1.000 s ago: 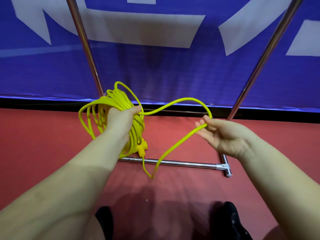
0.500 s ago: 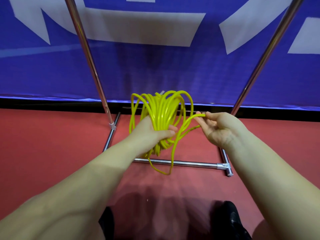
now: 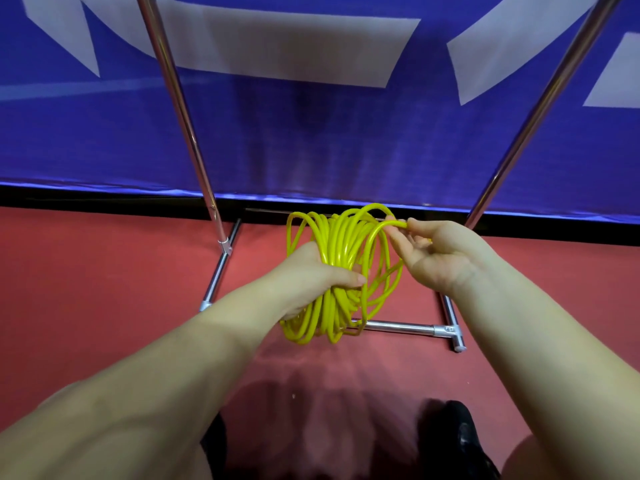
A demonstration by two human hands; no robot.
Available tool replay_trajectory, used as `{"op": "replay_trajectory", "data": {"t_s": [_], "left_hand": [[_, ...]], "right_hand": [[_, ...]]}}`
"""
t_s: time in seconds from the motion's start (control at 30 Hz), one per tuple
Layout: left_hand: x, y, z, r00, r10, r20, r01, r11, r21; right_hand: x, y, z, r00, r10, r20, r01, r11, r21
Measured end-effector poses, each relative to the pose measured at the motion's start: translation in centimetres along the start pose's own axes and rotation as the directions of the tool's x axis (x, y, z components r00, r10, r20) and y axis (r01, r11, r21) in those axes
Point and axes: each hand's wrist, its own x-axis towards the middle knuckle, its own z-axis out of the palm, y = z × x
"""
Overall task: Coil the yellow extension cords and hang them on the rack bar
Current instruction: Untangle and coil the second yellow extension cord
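Coiling looks nearly done. Left hand point(image 3: 311, 275) grips the cord point(image 3: 341, 258) bundle mid-coil, fingers wrapped round many loops, held above the floor point(image 3: 86, 289) in front of the rack base point(image 3: 408, 329). Right hand point(image 3: 440, 254), at 3 o'clock of the coil, pinches the last loop at its top. No loose tail visible. Hanging is left; top bar out of view.
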Motion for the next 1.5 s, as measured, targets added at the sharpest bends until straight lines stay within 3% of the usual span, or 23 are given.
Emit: {"op": "replay_trajectory", "data": {"t_s": [0.1, 0.17, 0.2, 0.23, 0.3, 0.37, 0.4, 0.47, 0.53, 0.67, 0.73, 0.8, 0.83, 0.93, 1.0, 1.13, 1.23, 1.33, 1.5], "left_hand": [[-0.1, 0.1, 0.1, 0.999, -0.016, -0.038, 0.013, 0.997, -0.07], [0.1, 0.3, -0.2, 0.995, -0.049, -0.085, 0.037, 0.991, -0.131], [0.3, 0.4, -0.5, 0.991, -0.071, -0.113, 0.052, 0.984, -0.169], [0.4, 0.5, -0.8, 0.985, -0.094, -0.142, 0.063, 0.976, -0.206], [0.8, 0.7, -1.5, 0.971, -0.13, -0.199, 0.072, 0.96, -0.271], [1.1, 0.8, -2.3, 0.957, -0.159, -0.243, 0.077, 0.946, -0.315], [1.2, 0.9, -2.7, 0.954, -0.178, -0.243, 0.089, 0.937, -0.337], [1.2, 1.0, -3.2, 0.952, -0.207, -0.226, 0.109, 0.919, -0.379], [1.1, 1.2, -3.5, 0.951, -0.216, -0.223, 0.11, 0.906, -0.41], [0.8, 1.7, -3.5, 0.951, -0.223, -0.212, 0.101, 0.878, -0.469], [0.7, 1.9, -3.6, 0.946, -0.239, -0.217, 0.105, 0.862, -0.495], [0.8, 1.9, -3.7, 0.935, -0.263, -0.237, 0.101, 0.84, -0.533], [0.8, 2.0, -3.8, 0.931, -0.268, -0.248, 0.095, 0.833, -0.546], [0.9, 2.3, -3.9, 0.93, -0.249, -0.269, 0.052, 0.816, -0.575], [1.0, 2.6, -4.0, 0.931, -0.226, -0.285, 0.007, 0.794, -0.608], [1.3, 3.1, -4.6, 0.933, -0.2, -0.3, -0.038, 0.773, -0.633], [1.5, 2.9, -4.9, 0.906, -0.216, -0.365, -0.045, 0.808, -0.588], [1.6, 2.3, -4.7, 0.884, -0.211, -0.417, -0.028, 0.867, -0.497], [1.3, 2.0, -4.0, 0.924, -0.165, -0.345, 0.004, 0.906, -0.423]], "right_hand": [[-0.4, 0.3, 0.4, 0.999, -0.019, 0.045, 0.021, 0.998, -0.059], [-1.1, 0.5, 0.6, 0.996, -0.068, 0.057, 0.083, 0.945, -0.316], [-1.4, 0.7, 0.5, 0.992, -0.1, 0.078, 0.126, 0.847, -0.516], [-1.7, 1.0, 0.4, 0.985, -0.131, 0.109, 0.17, 0.678, -0.715], [-2.1, 1.9, -0.3, 0.968, -0.171, 0.184, 0.214, 0.181, -0.96], [-1.8, 3.1, -1.3, 0.962, -0.108, 0.25, 0.216, -0.258, -0.942], [-1.5, 3.8, -1.8, 0.96, -0.057, 0.274, 0.236, -0.36, -0.903], [-1.0, 4.9, -2.5, 0.938, 0.002, 0.348, 0.325, -0.359, -0.875], [-0.7, 5.6, -2.7, 0.898, -0.044, 0.438, 0.4, -0.331, -0.855], [-0.7, 5.5, -3.2, 0.758, -0.132, 0.638, 0.548, -0.4, -0.734], [-0.9, 5.3, -3.2, 0.731, -0.121, 0.672, 0.609, -0.329, -0.722], [-1.3, 5.1, -3.0, 0.783, -0.037, 0.621, 0.605, -0.185, -0.775], [-1.4, 5.1, -3.0, 0.823, 0.041, 0.566, 0.564, -0.165, -0.809], [-0.7, 5.3, -4.6, 0.908, 0.242, 0.342, 0.415, -0.406, -0.814], [0.5, 5.4, -6.1, 0.931, 0.245, 0.27, 0.361, -0.515, -0.778], [1.5, 4.2, -6.7, 0.919, 0.063, 0.39, 0.37, -0.483, -0.794], [0.9, 2.9, -5.2, 0.828, -0.145, 0.541, 0.499, -0.248, -0.83], [0.0, 1.1, -3.7, 0.74, -0.353, 0.573, 0.591, -0.068, -0.804], [-0.8, -0.1, -2.9, 0.762, -0.375, 0.528, 0.503, -0.17, -0.847]]}}
